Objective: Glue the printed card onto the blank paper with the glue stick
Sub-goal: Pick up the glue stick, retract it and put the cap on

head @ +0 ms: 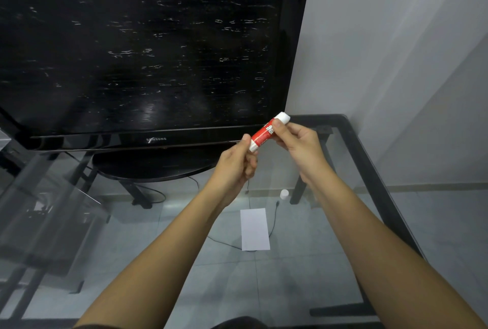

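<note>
A big black TV (pixel 137 46) fills the left and middle of the room ahead, its screen dark and streaked with pale marks, standing on a rounded black base (pixel 155 166) at the far side of the glass surface (pixel 351 128). Through the glass I see the tiled floor and a thin black cable (pixel 227 243) trailing across it.

Both bare arms reach out over the surface, raised above it. The left hand (pixel 236 167) has its fingers closed together, thumb and fingertips pinching the lower white end of the glue stick (pixel 265 134). The stick is held in the air, tilted, its red middle printed with white letters and its upper white end pointing up and to the right, just in front of the TV's lower right corner. The right hand (pixel 299 148) is clamped on the stick's upper half, thumb pressed on the red label.

Below the hands a white paper (pixel 254 229) lies flat on the surface, well apart from the stick. Just beyond its far right corner sits a small white cap (pixel 284 193). To the right rises a plain grey wall (pixel 396 51).
</note>
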